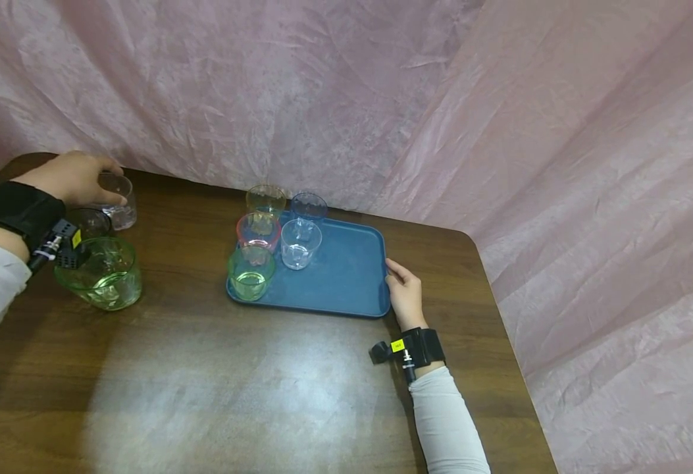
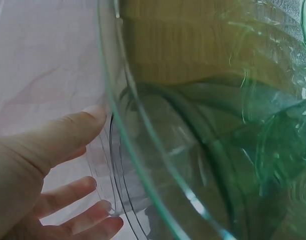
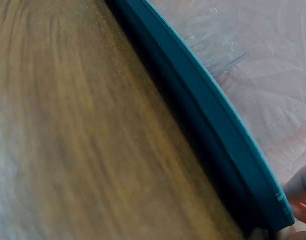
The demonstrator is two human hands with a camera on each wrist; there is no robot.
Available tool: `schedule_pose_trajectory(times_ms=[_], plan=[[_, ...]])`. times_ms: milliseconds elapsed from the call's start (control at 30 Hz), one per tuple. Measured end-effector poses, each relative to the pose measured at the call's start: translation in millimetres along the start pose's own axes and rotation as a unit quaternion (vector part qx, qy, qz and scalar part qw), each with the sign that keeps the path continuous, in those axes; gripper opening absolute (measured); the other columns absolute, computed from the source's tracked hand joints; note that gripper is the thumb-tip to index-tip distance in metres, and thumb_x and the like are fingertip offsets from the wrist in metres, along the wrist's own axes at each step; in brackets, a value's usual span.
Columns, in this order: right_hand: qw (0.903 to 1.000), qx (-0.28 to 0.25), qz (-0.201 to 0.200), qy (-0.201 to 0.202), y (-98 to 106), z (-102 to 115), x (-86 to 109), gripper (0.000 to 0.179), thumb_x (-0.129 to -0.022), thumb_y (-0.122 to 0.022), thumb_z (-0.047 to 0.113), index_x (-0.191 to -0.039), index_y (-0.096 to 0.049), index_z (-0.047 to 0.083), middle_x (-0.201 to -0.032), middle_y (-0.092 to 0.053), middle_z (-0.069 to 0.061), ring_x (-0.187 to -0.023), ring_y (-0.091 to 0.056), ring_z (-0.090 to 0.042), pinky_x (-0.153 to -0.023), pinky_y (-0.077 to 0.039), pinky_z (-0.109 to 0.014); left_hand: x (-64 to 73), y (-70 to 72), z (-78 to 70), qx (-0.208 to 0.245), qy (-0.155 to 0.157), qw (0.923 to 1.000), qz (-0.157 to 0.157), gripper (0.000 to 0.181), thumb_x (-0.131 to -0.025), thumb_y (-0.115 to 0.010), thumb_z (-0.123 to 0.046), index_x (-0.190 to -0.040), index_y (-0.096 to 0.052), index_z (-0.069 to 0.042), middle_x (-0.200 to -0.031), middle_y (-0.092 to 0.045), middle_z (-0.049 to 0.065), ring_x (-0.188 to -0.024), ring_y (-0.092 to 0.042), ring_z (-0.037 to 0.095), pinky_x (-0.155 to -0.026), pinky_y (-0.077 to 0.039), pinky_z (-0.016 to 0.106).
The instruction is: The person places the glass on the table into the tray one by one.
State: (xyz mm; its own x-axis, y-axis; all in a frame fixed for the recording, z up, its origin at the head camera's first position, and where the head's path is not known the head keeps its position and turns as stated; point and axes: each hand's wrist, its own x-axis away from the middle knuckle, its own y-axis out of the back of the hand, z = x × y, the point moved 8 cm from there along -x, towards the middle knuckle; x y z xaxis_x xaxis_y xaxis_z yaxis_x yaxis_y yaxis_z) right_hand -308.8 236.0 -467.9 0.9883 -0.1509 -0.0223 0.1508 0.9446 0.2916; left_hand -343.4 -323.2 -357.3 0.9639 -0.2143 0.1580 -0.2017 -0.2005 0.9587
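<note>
At the far left of the table my left hand (image 1: pixel 82 178) reaches over a clear glass (image 1: pixel 122 214), thumb and fingers spread around its rim. In the left wrist view the fingers (image 2: pixel 95 215) are extended, with gaps between them. Just in front stand a dark-rimmed glass (image 1: pixel 94 224) and a larger green bowl (image 1: pixel 112 293), whose wall fills much of that view. My right hand (image 1: pixel 407 296) holds the right rim of a blue tray (image 1: pixel 346 270), fingertips at its edge. Its fingers show only partly in the right wrist view.
Grouped at the tray's left side are a green cup (image 1: pixel 251 286), a pink-rimmed cup (image 1: pixel 259 232), a clear cup (image 1: pixel 300 247), a yellowish cup (image 1: pixel 265 197) and a blue cup (image 1: pixel 308 207). A pink curtain (image 1: pixel 251 85) hangs behind the wooden table (image 1: pixel 216 382).
</note>
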Motion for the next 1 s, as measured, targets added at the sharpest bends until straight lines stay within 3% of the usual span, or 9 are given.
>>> schedule_pose_trajectory(times_ms=[500, 767, 1000], plan=[[1.0000, 0.000, -0.005, 0.000, 0, 0, 1.0, 0.039, -0.094, -0.048, 0.002, -0.131, -0.056, 0.004, -0.137, -0.055, -0.014, -0.125, -0.050, -0.018, -0.107, -0.041, -0.039, 0.9, 0.7, 1.1, 0.001, 0.010, 0.9999, -0.009, 0.072, -0.083, -0.070, -0.042, -0.126, -0.048, 0.012, -0.126, -0.043, 0.045, -0.108, -0.043, 0.060, -0.089, -0.037, 0.071], [0.9999, -0.003, -0.008, 0.008, -2, 1, 1.2, 0.038, -0.093, -0.048, 0.002, -0.130, -0.057, 0.003, -0.136, -0.055, -0.015, -0.124, -0.051, -0.020, -0.106, -0.041, -0.041, 2.5, 7.6, -11.6, -0.016, -0.024, 0.9990, -0.035, 0.063, -0.079, -0.074, -0.031, -0.120, -0.053, 0.011, -0.119, -0.051, 0.042, -0.104, -0.048, 0.056, -0.088, -0.039, 0.068], [0.9998, -0.002, -0.007, 0.018, -6, 3, 1.4, 0.038, -0.093, -0.048, 0.002, -0.130, -0.057, 0.002, -0.136, -0.055, -0.018, -0.124, -0.051, -0.022, -0.106, -0.041, -0.041, -0.1, 13.8, -26.1, -0.013, -0.045, 0.9979, -0.045, 0.063, -0.078, -0.075, -0.034, -0.121, -0.055, 0.007, -0.117, -0.054, 0.039, -0.103, -0.049, 0.054, -0.086, -0.041, 0.067]])
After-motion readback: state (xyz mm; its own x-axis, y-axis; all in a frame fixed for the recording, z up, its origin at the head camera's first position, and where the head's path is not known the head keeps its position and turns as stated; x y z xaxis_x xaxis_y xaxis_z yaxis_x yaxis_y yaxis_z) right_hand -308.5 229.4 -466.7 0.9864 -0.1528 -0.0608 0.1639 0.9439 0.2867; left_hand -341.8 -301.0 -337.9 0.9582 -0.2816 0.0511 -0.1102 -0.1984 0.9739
